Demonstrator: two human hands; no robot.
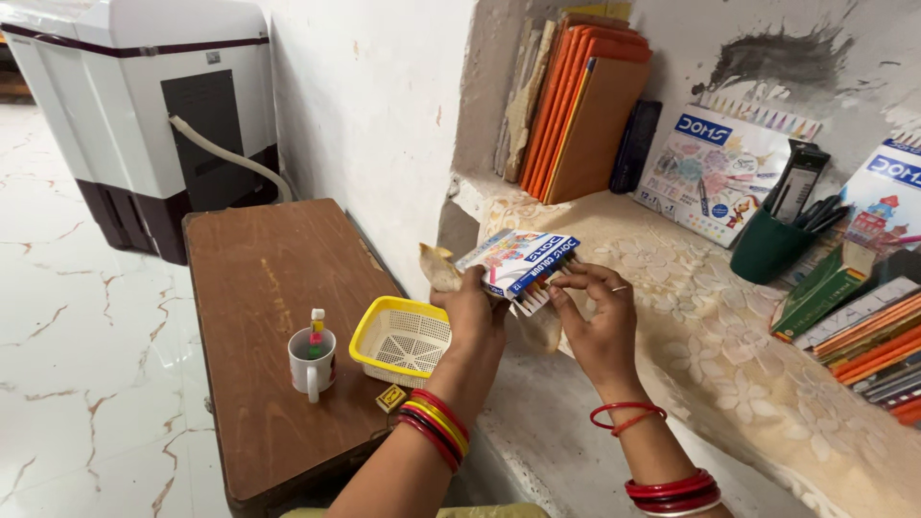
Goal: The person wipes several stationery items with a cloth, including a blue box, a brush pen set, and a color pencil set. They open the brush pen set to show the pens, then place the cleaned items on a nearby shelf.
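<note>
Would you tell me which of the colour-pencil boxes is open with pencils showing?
The small box held in both hands; pencil ends stick out of it. The two larger boxes lean closed against the wall.

I see a rough whitewashed wall (369,105) with chipped plaster and a dark smear (777,53) high on the right. A recessed shelf (729,355) carries a cream lace cloth. Below it stands a brown wooden table (259,288) on a pale marble floor (67,345) with reddish veins. A white and maroon washing machine (144,96) fills the far left corner.
</note>
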